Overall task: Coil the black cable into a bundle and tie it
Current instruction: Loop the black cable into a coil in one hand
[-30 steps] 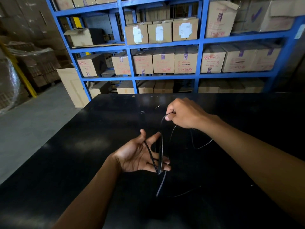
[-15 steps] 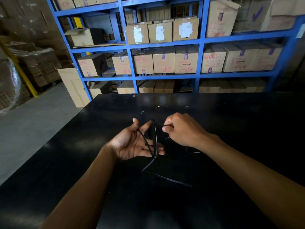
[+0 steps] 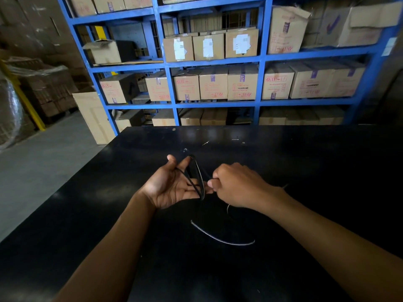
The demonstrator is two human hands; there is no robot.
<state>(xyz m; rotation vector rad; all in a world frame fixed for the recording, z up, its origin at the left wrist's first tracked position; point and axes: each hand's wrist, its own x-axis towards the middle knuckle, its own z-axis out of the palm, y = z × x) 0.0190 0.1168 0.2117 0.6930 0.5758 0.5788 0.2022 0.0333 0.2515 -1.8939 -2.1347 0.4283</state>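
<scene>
A thin black cable [image 3: 197, 177] is looped around the fingers of my left hand [image 3: 172, 186], which is held palm up above the black table [image 3: 305, 171]. The loops rise past my index finger and cross the palm. My right hand [image 3: 237, 186] is closed in a fist on a strand of the same cable, touching the fingertips of the left hand. A loose tail of the cable curves across the table below the hands toward the right and catches the light.
Beyond the table's far edge stands a blue metal rack [image 3: 261, 59] full of cardboard boxes [image 3: 213, 83]. A tall carton [image 3: 93, 116] and wrapped pallets [image 3: 43, 90] stand on the grey floor at the left. Small specks of debris lie near the table's far side.
My right hand has come down and toward the left hand, laying another turn of cable over it. Both hands have shifted slightly away from me, and the loose tail has swung right on the table.
</scene>
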